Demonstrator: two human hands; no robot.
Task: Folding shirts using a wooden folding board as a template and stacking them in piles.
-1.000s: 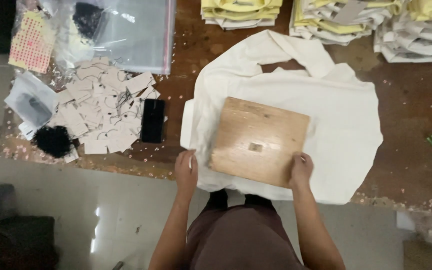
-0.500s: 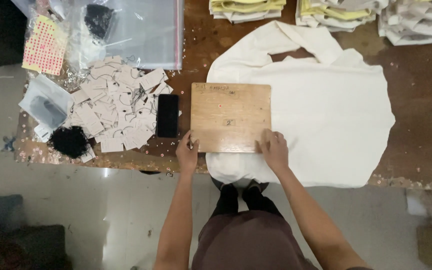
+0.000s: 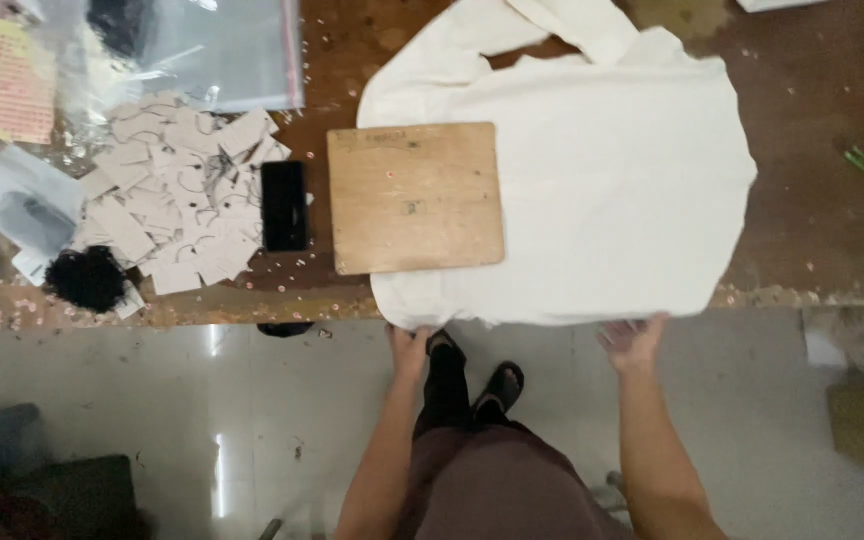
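Cream garment [image 3: 612, 190] spread on worn table [image 3: 812, 230]; left hand [image 3: 410, 347] pinches its hem, right hand [image 3: 632, 338] grips hem likewise; plywood board [image 3: 415, 197] lies on garment's left part.

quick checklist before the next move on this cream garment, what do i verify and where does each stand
1. Left hand at the near hem of the cream garment: ok, fingers at the left corner; grip cannot tell.
2. Right hand at the hem: ok, it meets the edge further right; grip cannot tell.
3. Wooden board square on the garment: not ok, only its right part lies on the cloth, the left part on the table.
4. Garment flat: ok over the body; the sleeve at the far side is folded over.
5. Black phone clear of the cloth: ok, it lies left of the board, apart from it.
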